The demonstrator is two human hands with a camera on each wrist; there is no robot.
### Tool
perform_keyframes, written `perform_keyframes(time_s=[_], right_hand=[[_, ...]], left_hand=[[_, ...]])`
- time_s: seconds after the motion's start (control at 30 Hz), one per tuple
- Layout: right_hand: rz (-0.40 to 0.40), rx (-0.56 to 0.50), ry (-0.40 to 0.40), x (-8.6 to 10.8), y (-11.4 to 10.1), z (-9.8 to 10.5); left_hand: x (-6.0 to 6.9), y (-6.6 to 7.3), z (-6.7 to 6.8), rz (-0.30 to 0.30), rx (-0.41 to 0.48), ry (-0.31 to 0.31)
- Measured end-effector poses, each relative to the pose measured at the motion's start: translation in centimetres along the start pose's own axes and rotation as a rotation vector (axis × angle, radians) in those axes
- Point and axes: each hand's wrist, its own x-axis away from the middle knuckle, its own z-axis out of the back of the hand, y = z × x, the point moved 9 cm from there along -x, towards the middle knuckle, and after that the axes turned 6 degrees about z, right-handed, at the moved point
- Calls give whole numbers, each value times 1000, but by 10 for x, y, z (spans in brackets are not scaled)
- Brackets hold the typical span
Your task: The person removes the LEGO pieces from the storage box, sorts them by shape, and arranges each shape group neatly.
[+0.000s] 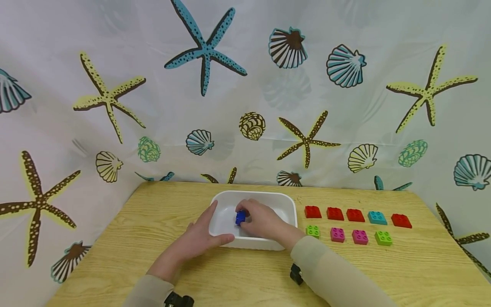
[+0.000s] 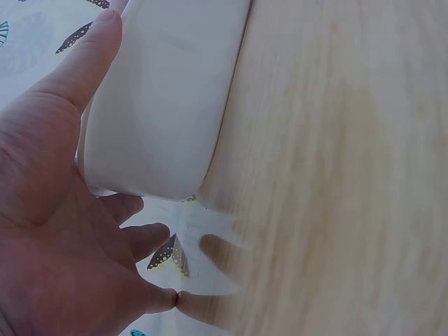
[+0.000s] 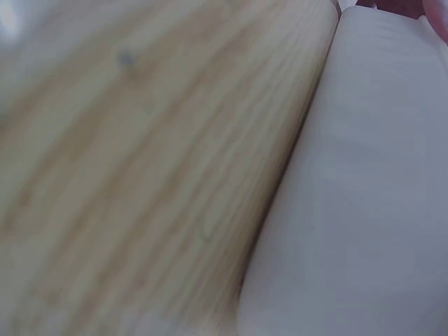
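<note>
In the head view a white plastic bin [image 1: 255,244] stands on the wooden table. My right hand [image 1: 264,219] reaches over its front rim and pinches a dark blue toy building brick [image 1: 240,218] between thumb and fingers, inside the bin. My left hand [image 1: 199,238] lies around the bin's left front corner, the thumb along the front rim and the fingers at the left side. The left wrist view has this hand [image 2: 63,203] with spread, fairly straight fingers beside the bin's outer wall [image 2: 161,105]. The right wrist view mostly holds the bin's wall [image 3: 364,175].
Right of the bin, two rows of bricks lie on the table [image 1: 345,264]: several red bricks [image 1: 335,213] and a light blue brick [image 1: 377,217] behind, pink bricks [image 1: 360,237] and lime green bricks [image 1: 383,238] in front. A curtain [image 1: 245,94] with starfish and shells hangs behind.
</note>
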Motion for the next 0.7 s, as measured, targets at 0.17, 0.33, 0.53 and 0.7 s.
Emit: perform_keyframes(time_s=[0.17, 0.33, 0.53, 0.7], right_hand=[[-12, -20, 10, 0, 0, 3], [-20, -32, 17, 1, 0, 5], [-21, -33, 30, -1, 2, 5], [8, -38, 63, 0, 0, 7]], left_hand=[[0, 2, 1, -9, -12, 3], [0, 1, 1, 1, -24, 5], [0, 2, 1, 1, -15, -1], [1, 1, 1, 0, -11, -3]])
